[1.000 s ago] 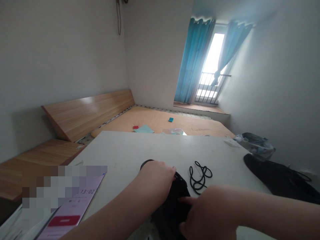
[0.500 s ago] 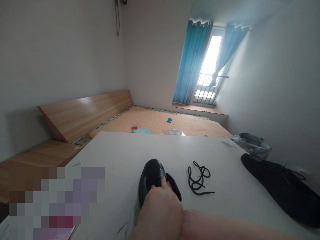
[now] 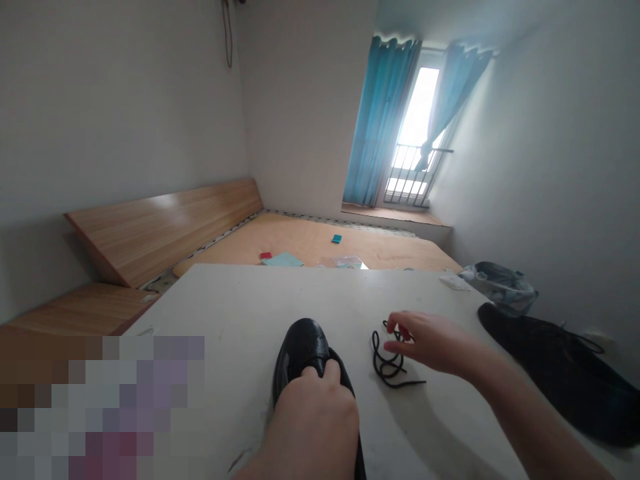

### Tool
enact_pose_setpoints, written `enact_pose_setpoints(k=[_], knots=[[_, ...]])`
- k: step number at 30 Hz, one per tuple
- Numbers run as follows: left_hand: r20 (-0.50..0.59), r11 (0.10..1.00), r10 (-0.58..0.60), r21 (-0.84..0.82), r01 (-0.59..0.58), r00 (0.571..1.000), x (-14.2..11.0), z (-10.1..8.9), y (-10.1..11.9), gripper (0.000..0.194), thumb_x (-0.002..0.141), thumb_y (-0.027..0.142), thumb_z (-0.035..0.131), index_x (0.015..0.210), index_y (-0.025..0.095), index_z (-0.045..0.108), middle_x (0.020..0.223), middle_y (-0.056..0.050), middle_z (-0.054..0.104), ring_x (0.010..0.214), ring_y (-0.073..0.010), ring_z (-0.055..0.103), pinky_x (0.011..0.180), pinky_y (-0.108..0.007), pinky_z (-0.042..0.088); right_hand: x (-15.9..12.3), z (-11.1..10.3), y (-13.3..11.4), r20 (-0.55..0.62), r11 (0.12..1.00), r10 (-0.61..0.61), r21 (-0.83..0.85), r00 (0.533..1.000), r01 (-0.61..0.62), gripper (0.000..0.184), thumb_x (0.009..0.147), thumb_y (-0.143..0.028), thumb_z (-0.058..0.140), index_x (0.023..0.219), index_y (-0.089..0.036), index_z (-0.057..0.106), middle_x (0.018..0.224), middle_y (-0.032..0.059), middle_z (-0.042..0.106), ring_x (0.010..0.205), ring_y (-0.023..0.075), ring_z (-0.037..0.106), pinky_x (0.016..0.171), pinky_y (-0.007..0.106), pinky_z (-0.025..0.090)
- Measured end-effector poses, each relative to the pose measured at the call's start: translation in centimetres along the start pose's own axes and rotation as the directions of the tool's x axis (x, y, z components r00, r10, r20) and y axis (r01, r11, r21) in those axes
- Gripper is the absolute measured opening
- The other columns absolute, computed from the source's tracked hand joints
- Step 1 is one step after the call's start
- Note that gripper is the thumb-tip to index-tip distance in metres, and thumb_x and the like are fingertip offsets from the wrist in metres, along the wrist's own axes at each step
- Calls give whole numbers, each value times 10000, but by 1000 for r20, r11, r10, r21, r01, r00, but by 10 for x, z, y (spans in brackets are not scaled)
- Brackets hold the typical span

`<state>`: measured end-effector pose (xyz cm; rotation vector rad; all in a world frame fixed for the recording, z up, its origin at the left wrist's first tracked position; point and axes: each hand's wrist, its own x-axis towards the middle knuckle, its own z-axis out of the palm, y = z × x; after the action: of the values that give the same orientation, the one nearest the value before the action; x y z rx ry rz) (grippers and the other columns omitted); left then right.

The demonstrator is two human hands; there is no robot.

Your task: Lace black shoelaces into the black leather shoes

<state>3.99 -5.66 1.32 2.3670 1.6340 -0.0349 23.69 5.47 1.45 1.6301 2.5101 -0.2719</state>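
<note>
A glossy black leather shoe (image 3: 303, 337) stands on the white table with its toe pointing away from me. My left hand (image 3: 320, 417) grips its upper near the opening, fingertips tucked in by the tongue; the hand covers much of the shoe. To the right lies a loose black shoelace (image 3: 387, 380), looped on itself. Just over it hovers my right hand (image 3: 423, 339), fingers bent and apart, with nothing between them. Whether a fingertip touches the lace I cannot tell. A second black shoe (image 3: 555, 373), laced, lies at the table's right side.
The white table (image 3: 240, 300) reaches to a bed (image 3: 300, 230) with a wooden headboard (image 3: 170, 227). Behind the second shoe is a clear plastic bag (image 3: 505, 287). A small white packet (image 3: 454, 283) lies at the far right corner. The lower left is pixelated.
My right hand has come away from the shoe, where my left hand hid it, and moved right to above the shoelace. My left hand stays on the shoe.
</note>
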Motion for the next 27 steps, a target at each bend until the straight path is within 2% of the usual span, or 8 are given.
enact_pose_setpoints(k=[4,7,11,14,16,21,24,27], knots=[[-46,999,-3,40,5,999,-2,-19,-3,297,896,171,416,876,182,712,897,-119,698,756,-296,687,611,-382,505,20,41,0,179,998,-68,-5,981,70,344,616,-309,788,891,-150,657,998,158,687,966,370,635,775,421,472],[-194,999,-44,3,45,980,1,-31,-16,321,928,244,362,833,211,666,833,-83,696,735,-291,681,630,-405,504,23,51,-12,209,977,-207,85,956,193,125,680,-178,687,789,-153,631,955,141,676,937,324,636,805,414,466],[-287,974,-61,-225,-6,956,11,-38,-40,282,889,262,428,949,174,689,1001,-124,708,948,-337,652,833,-500,483,26,31,-27,77,884,-388,314,918,347,58,825,-193,530,836,-179,586,929,80,637,876,214,591,817,361,459],[-311,928,-33,-362,-87,950,20,-39,-53,440,902,329,442,1297,178,564,1346,-114,588,1207,-286,550,1004,-431,425,28,3,-38,-61,767,-439,494,896,409,196,948,-322,364,921,-188,504,876,54,610,762,155,555,715,303,478],[-310,880,8,-449,-153,951,25,-41,-59,468,926,392,414,1338,199,525,1352,-81,590,1166,-228,580,951,-334,467,27,-13,-48,-165,648,-464,607,870,460,247,974,-388,306,923,-195,451,808,28,581,700,131,529,660,274,473],[-391,720,-48,-651,-240,919,29,-50,-74,346,898,391,456,742,162,663,736,-36,670,730,-195,601,714,-310,468,26,-30,-70,-375,186,-466,844,801,503,303,878,-480,579,897,-185,511,616,-53,485,518,87,423,479,221,341],[-403,674,-149,-710,-205,903,26,-57,-85,398,913,437,414,788,154,664,700,-27,636,704,-187,588,709,-326,465,32,-26,-71,-414,146,-372,858,831,493,354,818,-511,662,869,-176,560,569,-60,493,504,86,420,477,225,323],[-377,443,-259,-865,-237,889,24,-63,-91,428,871,504,494,1048,158,672,734,-14,637,711,-188,620,722,-339,504,44,-19,-60,-405,123,-237,889,883,441,376,775,-526,704,791,-174,574,588,-42,537,523,90,437,512,236,340]])
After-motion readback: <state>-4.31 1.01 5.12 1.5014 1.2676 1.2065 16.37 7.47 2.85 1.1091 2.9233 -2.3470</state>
